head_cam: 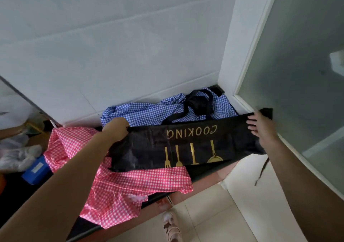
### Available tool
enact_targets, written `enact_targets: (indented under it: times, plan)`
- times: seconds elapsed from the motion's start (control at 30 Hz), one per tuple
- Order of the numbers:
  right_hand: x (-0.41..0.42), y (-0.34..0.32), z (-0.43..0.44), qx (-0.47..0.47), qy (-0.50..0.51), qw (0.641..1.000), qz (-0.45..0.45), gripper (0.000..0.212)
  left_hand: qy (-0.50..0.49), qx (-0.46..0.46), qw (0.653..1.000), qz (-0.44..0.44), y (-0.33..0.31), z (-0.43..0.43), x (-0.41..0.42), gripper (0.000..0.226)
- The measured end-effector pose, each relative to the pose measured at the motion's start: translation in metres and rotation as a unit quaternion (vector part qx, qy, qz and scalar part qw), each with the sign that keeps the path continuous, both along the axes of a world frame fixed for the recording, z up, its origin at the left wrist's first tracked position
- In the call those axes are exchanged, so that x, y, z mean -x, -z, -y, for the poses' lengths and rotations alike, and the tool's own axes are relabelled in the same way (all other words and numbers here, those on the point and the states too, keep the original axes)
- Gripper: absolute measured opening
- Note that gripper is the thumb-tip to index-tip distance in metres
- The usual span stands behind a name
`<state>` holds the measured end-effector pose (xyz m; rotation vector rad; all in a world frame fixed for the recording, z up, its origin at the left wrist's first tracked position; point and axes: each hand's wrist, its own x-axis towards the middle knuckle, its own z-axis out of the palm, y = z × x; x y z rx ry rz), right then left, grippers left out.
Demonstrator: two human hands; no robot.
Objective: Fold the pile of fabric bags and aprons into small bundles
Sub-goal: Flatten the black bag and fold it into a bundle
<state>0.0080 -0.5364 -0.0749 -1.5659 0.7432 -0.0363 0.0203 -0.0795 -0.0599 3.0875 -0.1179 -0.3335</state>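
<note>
A black apron [186, 145] with gold "COOKING" lettering and utensil prints lies folded into a long band across the dark counter. My left hand [116, 128] grips its left end with curled fingers. My right hand [258, 126] rests on its right end, with its straight fingers spread flat on the cloth. The apron's black straps [197, 105] loop back over a blue checked fabric [149, 111] against the wall. A pink checked fabric [119, 184] lies crumpled under the apron and hangs over the counter's front edge.
A white wall runs behind the counter. A frosted glass door [297, 74] in a white frame stands close on the right. A blue box [35, 169] and clear plastic bags [16, 154] sit at the left. A tiled floor [232, 213] and my sandalled foot [172, 228] show below.
</note>
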Motion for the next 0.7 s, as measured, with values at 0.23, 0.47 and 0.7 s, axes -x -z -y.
enact_targets:
  times: [0.23,0.47,0.7]
  plan:
    - [0.014,0.062,-0.018,0.164,-0.153,0.974,-0.015,0.040,-0.120,-0.026,0.992,-0.032,0.054,0.015,-0.025,0.031]
    - [0.066,0.099,-0.030,0.068,0.177,0.975,-0.113,0.064,0.076,0.077,0.967,0.232,0.077,0.085,0.021,0.045]
    - [0.067,0.096,-0.015,-0.277,0.238,0.930,-0.047,0.020,0.152,0.114,0.982,-0.007,0.103,0.160,0.045,0.058]
